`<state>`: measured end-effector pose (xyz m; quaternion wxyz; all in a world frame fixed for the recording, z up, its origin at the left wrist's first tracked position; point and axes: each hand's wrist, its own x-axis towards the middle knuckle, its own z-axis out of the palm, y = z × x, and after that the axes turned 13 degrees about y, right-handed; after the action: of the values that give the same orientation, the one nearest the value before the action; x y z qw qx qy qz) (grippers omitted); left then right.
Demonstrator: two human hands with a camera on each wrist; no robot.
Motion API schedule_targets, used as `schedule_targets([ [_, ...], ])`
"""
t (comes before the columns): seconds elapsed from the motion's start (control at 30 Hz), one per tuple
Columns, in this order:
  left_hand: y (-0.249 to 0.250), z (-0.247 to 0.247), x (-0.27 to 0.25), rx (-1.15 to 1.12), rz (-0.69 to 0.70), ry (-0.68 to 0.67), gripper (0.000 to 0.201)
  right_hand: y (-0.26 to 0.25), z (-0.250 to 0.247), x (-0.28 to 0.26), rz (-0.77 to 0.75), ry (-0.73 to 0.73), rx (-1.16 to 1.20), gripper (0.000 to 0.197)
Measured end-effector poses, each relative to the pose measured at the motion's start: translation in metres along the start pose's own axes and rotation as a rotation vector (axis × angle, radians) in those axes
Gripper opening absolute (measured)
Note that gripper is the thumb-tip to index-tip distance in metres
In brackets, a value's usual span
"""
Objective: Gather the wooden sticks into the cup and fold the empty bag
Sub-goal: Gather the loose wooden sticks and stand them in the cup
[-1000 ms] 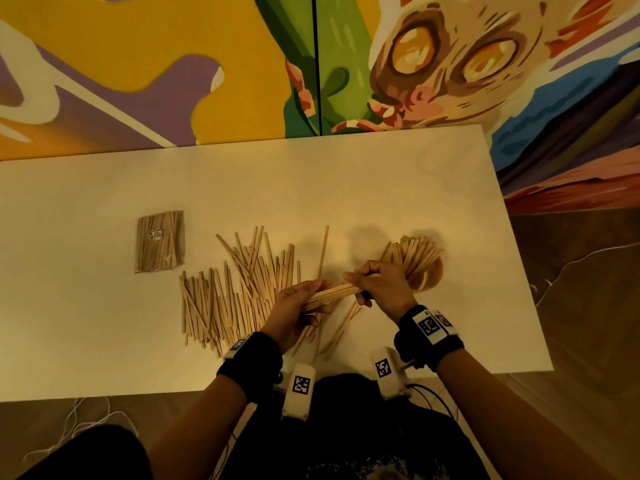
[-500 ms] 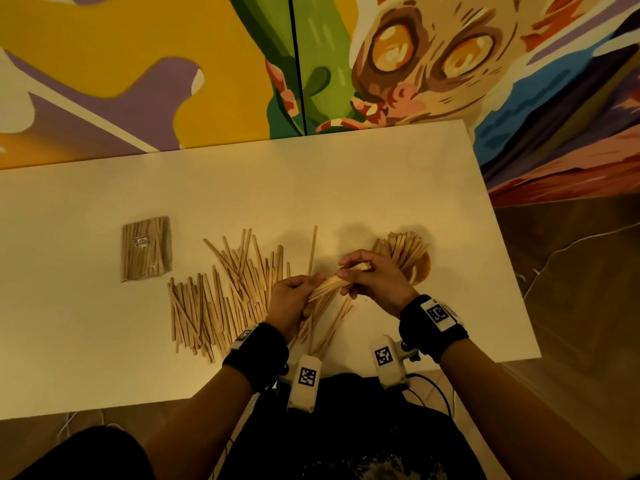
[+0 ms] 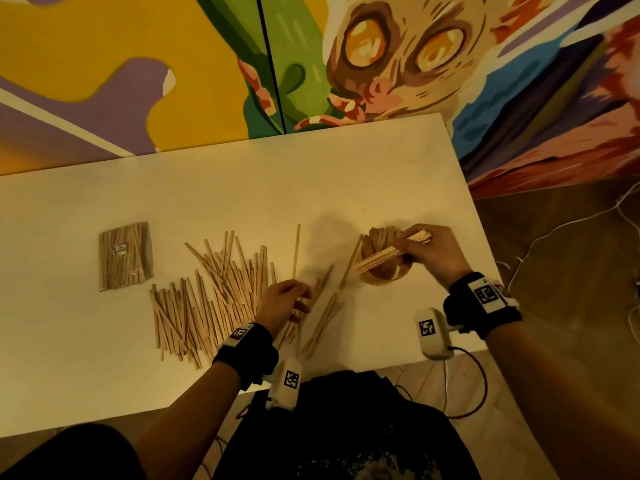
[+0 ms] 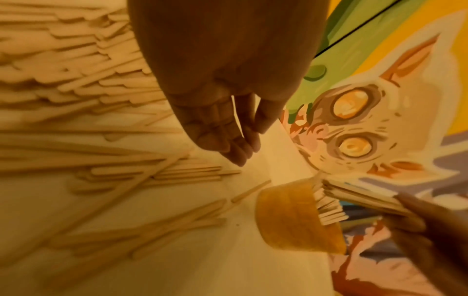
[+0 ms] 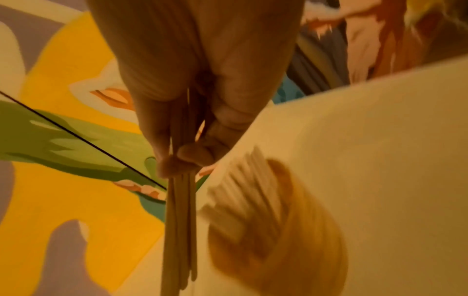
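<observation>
Many loose wooden sticks [image 3: 211,296] lie spread over the middle of the white table [image 3: 242,185]. An amber cup [image 3: 381,277] with several sticks standing in it is at the right. My right hand [image 3: 410,247] grips a bundle of sticks [image 3: 384,256], slanted just above the cup's mouth. In the right wrist view, the right hand [image 5: 177,160] pinches the bundle [image 5: 179,220] beside the cup [image 5: 283,230]. My left hand [image 3: 303,303] hovers over the loose sticks near the front edge. In the left wrist view, its fingers [image 4: 228,144] hang relaxed and hold nothing.
A clear bag [image 3: 126,254] holding sticks lies flat at the left of the table. A painted wall rises behind the far edge. The table's right edge runs close beside the cup, with wooden floor and cables [image 3: 554,230] beyond.
Both hands held the bundle in front of me; now the right hand alone has carried it right, over the cup. The left hand has let go and dropped to the loose sticks.
</observation>
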<state>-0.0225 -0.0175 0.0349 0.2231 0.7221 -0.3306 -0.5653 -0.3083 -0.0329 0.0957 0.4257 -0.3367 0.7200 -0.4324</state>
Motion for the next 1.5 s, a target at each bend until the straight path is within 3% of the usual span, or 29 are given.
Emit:
schedule_targets([
  [0.13, -0.016, -0.004, 0.011, 0.235, 0.115, 0.053, 0.013, -0.007, -0.018, 0.021, -0.113, 0.004, -0.289, 0.007],
  [0.27, -0.026, -0.004, 0.013, 0.406, 0.242, 0.11, 0.006, -0.003, 0.006, 0.026, -0.18, -0.115, -0.626, 0.01],
  [0.37, -0.033, -0.004, 0.014, 0.615, 0.347, 0.151, 0.017, 0.001, 0.024, 0.021, -0.232, -0.186, -0.805, 0.014],
  [0.47, -0.04, -0.005, 0.014, 0.783, 0.34, 0.153, 0.042, 0.003, 0.03, 0.016, -0.217, -0.174, -0.786, 0.016],
  [0.6, -0.048, -0.002, 0.015, 0.978, 0.295, 0.088, 0.071, 0.004, 0.02, 0.011, -0.274, -0.052, -0.682, 0.011],
  [0.67, -0.052, 0.004, 0.014, 1.067, 0.327, 0.061, 0.081, 0.004, 0.011, 0.009, -0.328, 0.005, -0.633, 0.028],
  [0.77, -0.055, 0.018, 0.011, 1.153, 0.404, 0.062, 0.087, 0.003, -0.003, 0.003, -0.369, 0.079, -0.498, 0.027],
  [0.83, -0.053, 0.029, 0.011, 1.162, 0.431, 0.046, 0.089, 0.005, -0.012, -0.003, -0.366, 0.068, -0.435, 0.015],
  [0.93, -0.049, 0.044, 0.013, 1.168, 0.457, 0.012, 0.096, 0.015, -0.02, -0.019, -0.285, -0.074, -0.389, 0.008],
  [1.03, -0.048, 0.058, 0.015, 1.184, 0.498, 0.001, 0.085, 0.036, -0.02, -0.033, -0.161, -0.231, -0.472, 0.016],
  [1.2, -0.042, 0.066, 0.019, 1.165, 0.58, -0.003, 0.041, 0.085, -0.014, -0.036, 0.066, -0.463, -0.729, 0.011],
  [1.3, -0.039, 0.058, 0.023, 1.194, 0.619, -0.025, 0.034, 0.103, -0.001, -0.035, 0.17, -0.523, -0.733, 0.012],
  [1.5, -0.047, 0.04, 0.029, 1.233, 0.69, -0.033, 0.025, 0.11, 0.032, -0.038, 0.212, -0.602, -0.706, 0.013],
])
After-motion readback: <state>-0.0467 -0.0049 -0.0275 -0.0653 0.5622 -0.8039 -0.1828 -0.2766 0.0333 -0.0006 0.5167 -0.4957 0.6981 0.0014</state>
